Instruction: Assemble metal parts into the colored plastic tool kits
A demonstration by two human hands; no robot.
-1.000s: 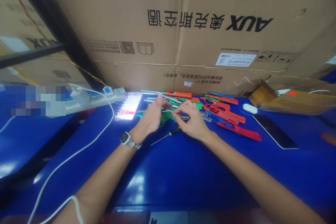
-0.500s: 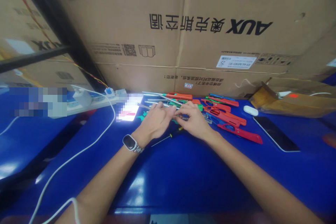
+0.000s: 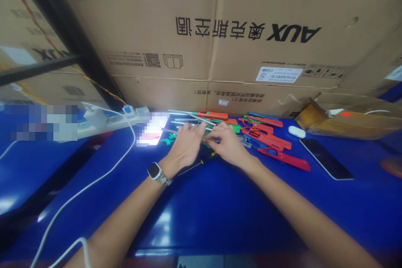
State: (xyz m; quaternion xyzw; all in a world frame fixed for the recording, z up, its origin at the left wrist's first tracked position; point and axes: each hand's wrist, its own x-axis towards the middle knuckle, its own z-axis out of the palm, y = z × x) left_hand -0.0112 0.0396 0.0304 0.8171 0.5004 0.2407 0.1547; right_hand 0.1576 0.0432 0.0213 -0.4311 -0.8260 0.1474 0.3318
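My left hand point(image 3: 189, 144), with a watch point(image 3: 154, 171) on its wrist, is closed over a long-nozzle lighter whose thin metal tube point(image 3: 168, 130) juts out to the left. Close against it, the fingers of my right hand point(image 3: 226, 141) are pinched together; what lies between them is hidden. Behind the hands are several long lighters, among them an orange-handled lighter point(image 3: 212, 115) and a green part point(image 3: 234, 128). Beneath the hands lies a screwdriver point(image 3: 191, 168), its yellow-and-black handle partly covered. Red plastic lighter shells point(image 3: 284, 159) are piled to the right of my right hand.
A large cardboard box point(image 3: 150, 21) stands along the back. At right are a dark-screened phone point(image 3: 326, 159), a white earbud case point(image 3: 297, 131) and an open carton point(image 3: 354, 123). A lit screen point(image 3: 157, 130), a power strip point(image 3: 109, 121) and a white cable point(image 3: 94, 186) are at left.
The whole view has shifted slightly. My hands remain together at the same spot, with the right fingers slightly altered in their pinch. Nothing has visibly been let go.
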